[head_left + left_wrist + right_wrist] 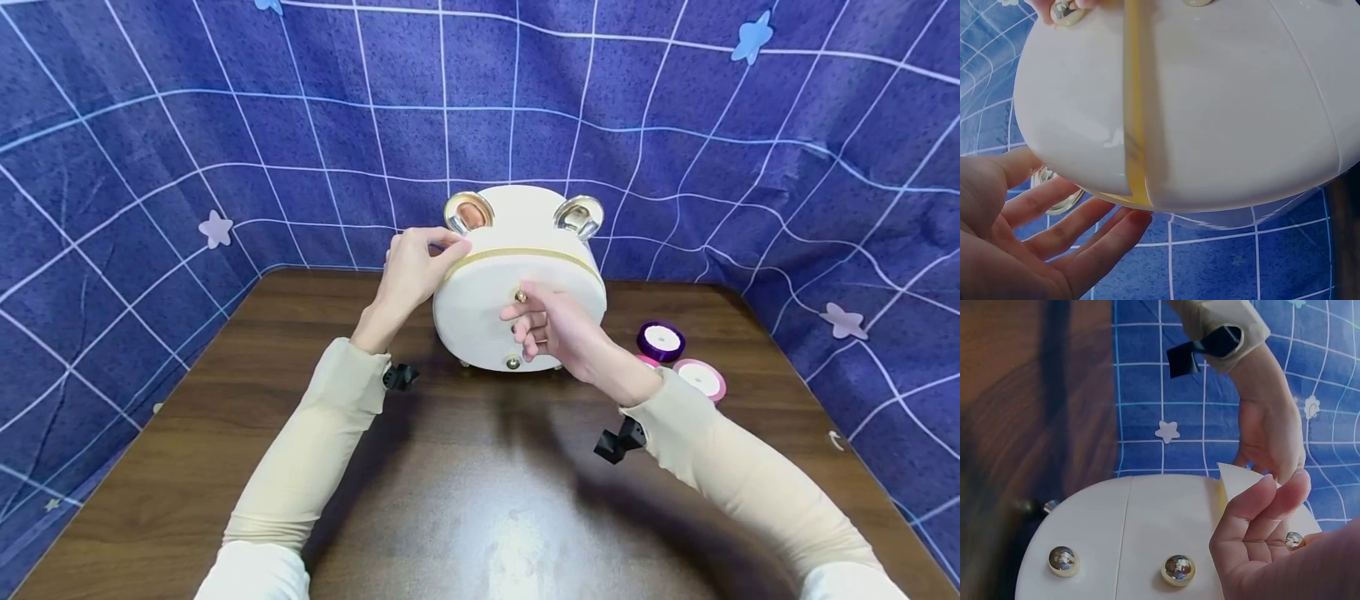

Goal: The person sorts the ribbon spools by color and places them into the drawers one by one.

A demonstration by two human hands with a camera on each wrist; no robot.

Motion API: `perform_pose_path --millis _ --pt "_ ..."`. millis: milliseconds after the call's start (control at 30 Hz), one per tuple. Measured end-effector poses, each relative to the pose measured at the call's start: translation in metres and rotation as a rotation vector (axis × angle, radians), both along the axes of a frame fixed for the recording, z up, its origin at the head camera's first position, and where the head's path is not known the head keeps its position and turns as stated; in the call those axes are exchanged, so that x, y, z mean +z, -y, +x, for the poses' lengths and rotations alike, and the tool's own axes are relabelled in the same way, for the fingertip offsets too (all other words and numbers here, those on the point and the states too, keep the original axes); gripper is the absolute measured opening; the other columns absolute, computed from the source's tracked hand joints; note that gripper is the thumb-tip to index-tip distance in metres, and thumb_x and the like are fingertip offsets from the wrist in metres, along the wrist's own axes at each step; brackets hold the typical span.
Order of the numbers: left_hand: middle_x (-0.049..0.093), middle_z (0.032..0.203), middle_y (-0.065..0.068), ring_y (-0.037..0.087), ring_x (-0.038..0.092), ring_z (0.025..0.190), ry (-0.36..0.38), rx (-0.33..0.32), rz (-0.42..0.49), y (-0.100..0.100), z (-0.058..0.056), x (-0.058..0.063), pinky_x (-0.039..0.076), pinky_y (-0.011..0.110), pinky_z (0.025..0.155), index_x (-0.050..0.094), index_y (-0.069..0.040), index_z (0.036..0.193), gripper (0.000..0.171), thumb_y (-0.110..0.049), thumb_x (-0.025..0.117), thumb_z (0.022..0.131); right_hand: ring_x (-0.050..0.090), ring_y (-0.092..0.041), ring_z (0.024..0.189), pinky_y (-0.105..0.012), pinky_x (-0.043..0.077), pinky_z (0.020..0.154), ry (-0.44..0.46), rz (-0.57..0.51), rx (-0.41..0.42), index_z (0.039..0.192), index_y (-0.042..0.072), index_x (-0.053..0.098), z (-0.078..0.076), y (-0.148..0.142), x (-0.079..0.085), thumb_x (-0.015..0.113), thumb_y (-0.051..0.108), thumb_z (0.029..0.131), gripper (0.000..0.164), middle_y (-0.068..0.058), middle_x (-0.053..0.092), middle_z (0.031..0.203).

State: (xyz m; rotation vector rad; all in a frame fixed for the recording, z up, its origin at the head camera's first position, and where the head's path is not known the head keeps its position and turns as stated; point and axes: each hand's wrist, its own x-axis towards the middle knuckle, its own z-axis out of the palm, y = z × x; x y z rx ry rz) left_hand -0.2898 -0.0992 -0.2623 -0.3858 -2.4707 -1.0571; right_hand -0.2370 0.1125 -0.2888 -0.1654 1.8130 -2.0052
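Observation:
A white jewelry box [517,325] with two gold ears and round gold knobs stands at the back of the table. Its top drawer front [1072,106] juts out a little past the drawer below, and a yellow strip [1137,144] shows along the gap. My right hand [566,329] pinches the top knob [1294,540] between thumb and index finger, the other fingers loosely bent. Against the box's upper left side rests my left hand [412,271], its fingers [1110,250] spread and relaxed at the edge. The middle knob [1178,570] is partly hidden in the head view.
Right of the box lie ribbon spools: a purple one [662,340], a pink one [701,379] and another pink one partly hidden by my right arm. A blue gridded cloth [480,92] hangs behind and at both sides of the brown wooden table [420,500].

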Motion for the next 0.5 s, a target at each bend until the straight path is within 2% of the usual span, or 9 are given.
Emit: perform_pose_path --millis 233,500 --pt "0.076 0.097 0.005 0.020 0.070 0.083 0.022 -0.007 0.004 0.001 0.000 -0.001 0.048 0.037 0.067 0.077 -0.018 0.102 0.026 -0.037 0.065 0.088 0.048 -0.011 0.045 -0.025 0.045 0.053 -0.012 0.018 0.029 0.096 0.004 0.061 0.011 -0.001 0.000 0.035 0.038 0.104 0.044 0.004 0.057 0.054" --pt "0.076 0.097 0.005 0.021 0.070 0.084 0.012 -0.020 -0.008 0.002 0.001 0.000 0.045 0.034 0.064 0.076 -0.017 0.103 0.026 -0.036 0.065 0.089 0.047 -0.010 0.043 -0.027 0.044 0.052 -0.033 0.009 0.052 0.098 0.003 0.062 0.023 -0.003 -0.001 0.036 0.037 0.103 0.043 0.003 0.058 0.054"
